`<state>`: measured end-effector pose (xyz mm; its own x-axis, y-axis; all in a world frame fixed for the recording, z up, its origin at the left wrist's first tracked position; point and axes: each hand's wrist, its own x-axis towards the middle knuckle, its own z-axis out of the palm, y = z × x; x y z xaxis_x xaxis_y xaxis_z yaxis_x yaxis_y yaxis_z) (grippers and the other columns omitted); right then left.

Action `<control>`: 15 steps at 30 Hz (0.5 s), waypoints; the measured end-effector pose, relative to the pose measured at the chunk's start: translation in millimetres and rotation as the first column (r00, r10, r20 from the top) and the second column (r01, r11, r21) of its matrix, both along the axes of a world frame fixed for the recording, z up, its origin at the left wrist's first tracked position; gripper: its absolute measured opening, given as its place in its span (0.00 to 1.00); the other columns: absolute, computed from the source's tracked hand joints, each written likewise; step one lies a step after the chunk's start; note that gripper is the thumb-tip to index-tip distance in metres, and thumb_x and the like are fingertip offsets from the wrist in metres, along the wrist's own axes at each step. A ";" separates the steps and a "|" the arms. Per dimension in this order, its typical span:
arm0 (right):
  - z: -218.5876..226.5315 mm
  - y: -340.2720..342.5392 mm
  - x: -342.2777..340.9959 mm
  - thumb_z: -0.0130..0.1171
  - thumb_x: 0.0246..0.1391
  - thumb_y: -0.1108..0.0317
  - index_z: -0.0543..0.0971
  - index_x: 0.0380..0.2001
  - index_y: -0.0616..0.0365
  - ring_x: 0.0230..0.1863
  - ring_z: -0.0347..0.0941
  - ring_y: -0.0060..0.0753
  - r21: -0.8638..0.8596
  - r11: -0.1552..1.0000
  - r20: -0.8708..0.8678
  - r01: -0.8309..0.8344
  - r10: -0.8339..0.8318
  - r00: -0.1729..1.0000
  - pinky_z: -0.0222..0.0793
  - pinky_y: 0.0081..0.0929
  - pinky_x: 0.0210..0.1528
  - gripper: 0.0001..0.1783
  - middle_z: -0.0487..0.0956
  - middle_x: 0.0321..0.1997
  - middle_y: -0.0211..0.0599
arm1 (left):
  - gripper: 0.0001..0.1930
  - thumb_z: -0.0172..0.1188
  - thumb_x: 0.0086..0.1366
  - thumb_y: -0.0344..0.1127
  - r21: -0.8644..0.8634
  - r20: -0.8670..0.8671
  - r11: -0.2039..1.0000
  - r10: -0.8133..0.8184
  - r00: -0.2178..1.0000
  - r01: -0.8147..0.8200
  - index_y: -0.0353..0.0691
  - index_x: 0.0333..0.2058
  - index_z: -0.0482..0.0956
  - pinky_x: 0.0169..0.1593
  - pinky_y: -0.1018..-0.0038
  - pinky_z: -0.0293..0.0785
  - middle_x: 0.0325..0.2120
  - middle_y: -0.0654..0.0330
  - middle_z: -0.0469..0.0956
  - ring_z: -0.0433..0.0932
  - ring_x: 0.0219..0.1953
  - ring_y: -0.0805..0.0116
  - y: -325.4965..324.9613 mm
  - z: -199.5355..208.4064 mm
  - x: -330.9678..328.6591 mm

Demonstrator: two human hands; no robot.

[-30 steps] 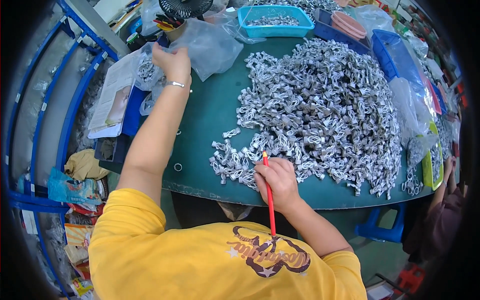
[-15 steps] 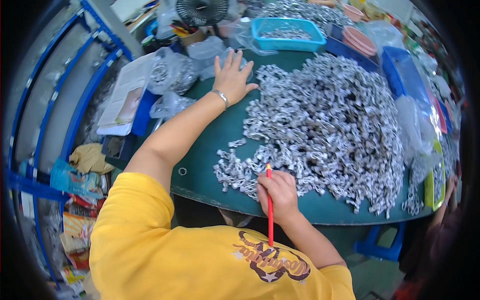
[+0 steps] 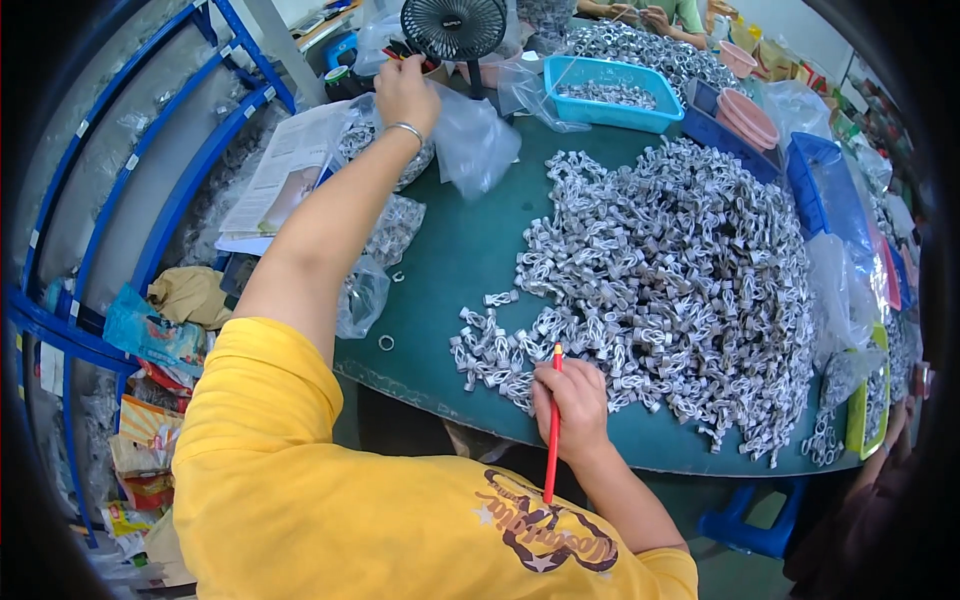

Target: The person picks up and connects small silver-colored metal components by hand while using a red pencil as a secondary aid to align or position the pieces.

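My right hand (image 3: pixel 573 405) is closed round a slim red pen (image 3: pixel 554 430), at the near edge of a big heap of small silver metal pieces (image 3: pixel 670 290) shaped like twisted links. A smaller cluster of them (image 3: pixel 490 350) lies just left of that hand. Stretched far forward, my left hand (image 3: pixel 405 98) has its fingers drawn together in front of a holder of tools (image 3: pixel 400 48). A clear plastic bag (image 3: pixel 475 150) hangs or lies right beside it. Whether those fingers grip the bag or a tool is hidden.
Beyond the heap stand a light blue basket (image 3: pixel 612 92), pink bowls (image 3: pixel 748 118) and a dark blue tray (image 3: pixel 730 140). A black fan (image 3: pixel 453 25) is at the back, a blue rack (image 3: pixel 100 190) on the left. Another person's hands (image 3: pixel 640 18) work across the table.
My left hand has gone from spread over the table to closed, farther forward and left. The clear bag beside it looks raised. My right hand keeps the pen; the whole view has shifted.
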<state>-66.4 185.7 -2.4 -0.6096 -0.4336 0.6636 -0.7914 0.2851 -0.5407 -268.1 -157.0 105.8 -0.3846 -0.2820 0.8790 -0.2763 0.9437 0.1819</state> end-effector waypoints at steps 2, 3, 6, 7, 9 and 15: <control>1.0 0.6 0.3 0.61 0.38 0.78 0.75 0.32 0.57 0.36 0.72 0.41 0.012 1.000 0.000 -0.003 0.003 1.000 0.64 0.32 0.39 0.13 0.78 0.33 0.36 | 0.20 0.59 0.47 0.27 -0.140 0.088 0.972 -0.176 0.980 0.187 0.47 0.41 0.75 0.45 0.62 0.67 0.40 0.53 0.69 0.69 0.43 0.52 15.4 -2.8 7.2; 1.5 -0.2 0.6 0.61 0.38 0.79 0.74 0.32 0.57 0.35 0.72 0.41 0.019 1.000 0.007 -0.010 0.010 1.000 0.64 0.32 0.39 0.13 0.78 0.33 0.36 | 0.18 0.58 0.46 0.26 -0.213 0.123 0.928 -0.285 0.951 0.306 0.46 0.39 0.75 0.44 0.61 0.68 0.39 0.54 0.70 0.69 0.42 0.53 24.1 -7.1 8.6; -1.4 1.9 0.3 0.62 0.38 0.77 0.74 0.33 0.56 0.37 0.71 0.39 0.038 0.999 -0.010 -0.008 0.008 1.000 0.64 0.33 0.39 0.14 0.77 0.33 0.34 | 0.12 0.59 0.49 0.34 -0.253 0.466 0.834 -0.339 0.817 0.491 0.44 0.35 0.75 0.43 0.61 0.66 0.42 0.57 0.70 0.69 0.43 0.55 66.6 -25.0 22.1; -2.0 1.8 0.2 0.62 0.38 0.77 0.74 0.33 0.55 0.37 0.71 0.39 0.035 0.999 -0.014 -0.009 0.009 1.000 0.64 0.33 0.39 0.14 0.77 0.34 0.34 | 0.15 0.60 0.51 0.39 -0.241 0.535 0.818 -0.337 0.775 0.522 0.44 0.39 0.75 0.50 0.54 0.61 0.48 0.56 0.68 0.65 0.51 0.53 71.9 -37.1 23.6; -2.2 0.9 0.5 0.62 0.38 0.77 0.74 0.33 0.56 0.37 0.71 0.39 0.040 0.999 -0.028 -0.008 0.009 1.000 0.64 0.33 0.39 0.14 0.77 0.34 0.34 | 0.20 0.59 0.54 0.44 -0.380 0.594 0.802 -0.171 0.786 0.461 0.44 0.45 0.73 0.58 0.47 0.50 0.55 0.56 0.62 0.54 0.61 0.52 62.5 -61.3 20.5; -1.6 -0.1 0.4 0.62 0.39 0.76 0.75 0.33 0.56 0.36 0.72 0.39 0.061 0.998 -0.037 0.004 -0.002 0.999 0.64 0.32 0.38 0.14 0.77 0.33 0.35 | 0.20 0.54 0.56 0.40 -0.406 0.658 0.873 0.074 0.749 0.270 0.44 0.49 0.70 0.59 0.48 0.50 0.57 0.56 0.59 0.54 0.61 0.54 12.1 -104.5 3.9</control>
<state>-66.0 185.6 -4.1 -0.5870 -0.4719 0.6579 -0.8093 0.3193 -0.4931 -264.2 -145.0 1.3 -0.8960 0.1482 0.4186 -0.0624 0.8912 -0.4492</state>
